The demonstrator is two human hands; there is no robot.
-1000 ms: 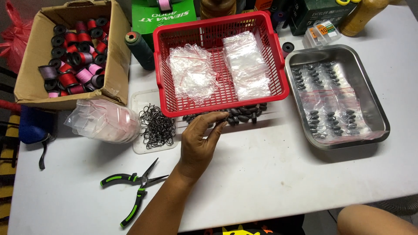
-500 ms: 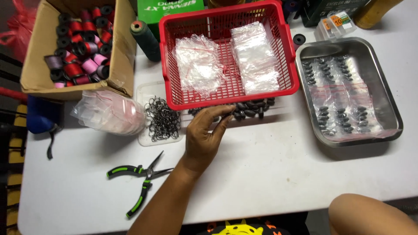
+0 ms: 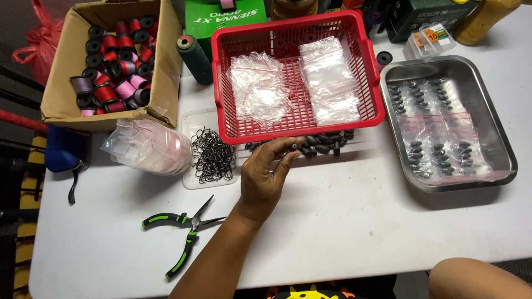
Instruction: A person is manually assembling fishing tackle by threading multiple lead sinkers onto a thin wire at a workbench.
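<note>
My left hand (image 3: 265, 180) reaches from the lower middle to a pile of small dark sinkers (image 3: 324, 143) lying on the white table just in front of the red plastic basket (image 3: 299, 128). Its fingertips are pinched on one dark sinker (image 3: 292, 147) at the pile's left end. The basket holds two heaps of small clear zip bags (image 3: 260, 86). My right hand is out of view; only a bare patch of skin (image 3: 476, 277) shows at the bottom right, arm or knee I cannot tell.
A clear tray of black hooks (image 3: 211, 156) lies left of the hand, green-handled pliers (image 3: 185, 232) below it. A cardboard box of thread spools (image 3: 113, 55) and a pink bag (image 3: 149, 147) are at left. A steel tray with bagged sinkers (image 3: 443, 122) sits at right.
My left hand has stayed at the front edge of the basket, and its fingers have curled in onto a sinker at the pile. The view has shifted slightly.
</note>
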